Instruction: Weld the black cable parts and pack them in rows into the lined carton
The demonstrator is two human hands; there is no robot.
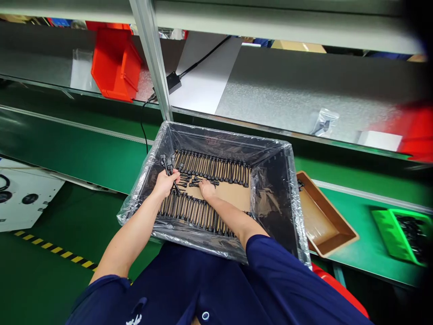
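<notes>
A dark bin [277, 198] lined with clear plastic film stands in front of me, with a cardboard sheet [233, 196] in its bottom. My left hand [165, 182] is closed around several short black connector cables [168, 163], held tilted over the bin's left side. Inside the bin, my right hand [207, 189] has its fingertips closed on a black connector cable [195, 182] in the middle row; its fingers are partly hidden. Similar cables form a tight back row [216, 166] and a front row [192, 210].
Right of the bin are a brown tray [333, 221] and a green bin of black parts [389, 234]. The shelf behind carries a red bin [117, 67], a black adapter [173, 82] with its cord, and a small plastic bag [326, 122]. An upright metal post [154, 58] rises behind the bin.
</notes>
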